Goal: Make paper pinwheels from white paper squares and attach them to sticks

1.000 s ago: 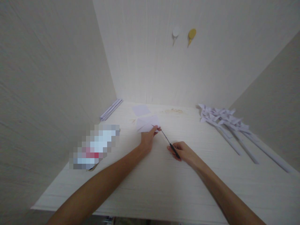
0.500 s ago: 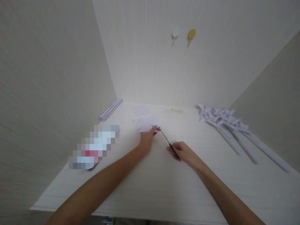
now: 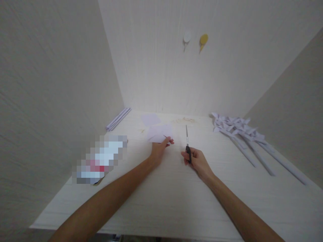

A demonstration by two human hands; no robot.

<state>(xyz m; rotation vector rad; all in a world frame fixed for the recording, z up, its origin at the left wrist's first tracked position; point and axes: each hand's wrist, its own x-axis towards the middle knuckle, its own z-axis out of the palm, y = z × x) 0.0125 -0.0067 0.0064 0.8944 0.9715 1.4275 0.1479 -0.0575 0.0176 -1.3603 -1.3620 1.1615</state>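
Pinching paper (image 3: 160,131) is the left hand (image 3: 159,148), grip closed; the right hand (image 3: 198,161) clasps scissors (image 3: 188,152).

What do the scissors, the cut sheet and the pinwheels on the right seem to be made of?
Scissors: blades probably metal, gray with a bright glint near the handles; those look like plastic, plain black.
Sheet: likely paper, matte, thin, with slits.
Pinwheels: likely paper too, matte, with thin folded points; their sticks may be rolled paper, but softness hides it.
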